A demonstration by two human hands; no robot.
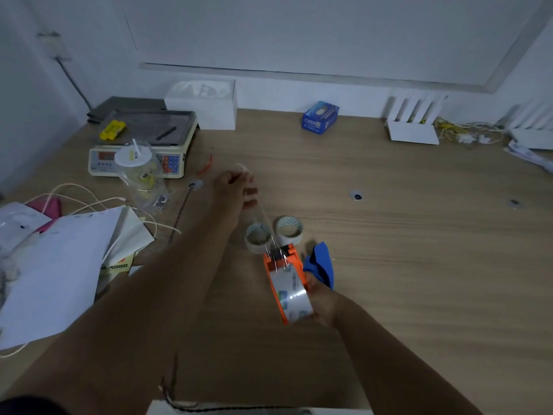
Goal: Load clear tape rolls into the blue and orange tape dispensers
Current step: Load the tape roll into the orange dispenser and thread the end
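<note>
The orange tape dispenser [284, 271] lies on the wooden table with a clear tape roll [294, 296] seated in it. My right hand [321, 304] grips the dispenser and roll from the right side. My left hand [236, 187] is raised farther back, pinching the free end of a clear tape strip [263, 217] that stretches from the dispenser's front end up to my fingers. The blue tape dispenser [321, 262] lies just right of the orange one, partly hidden behind it. Two more tape rolls, one on the left [257, 238] and one on the right [289, 230], stand just beyond the dispensers.
A weighing scale [140, 145] with a plastic cup [139, 169] in front of it sits back left. Papers [59, 265] and white cables cover the left side. A blue box [320, 116], white boxes and tangled cords line the back wall.
</note>
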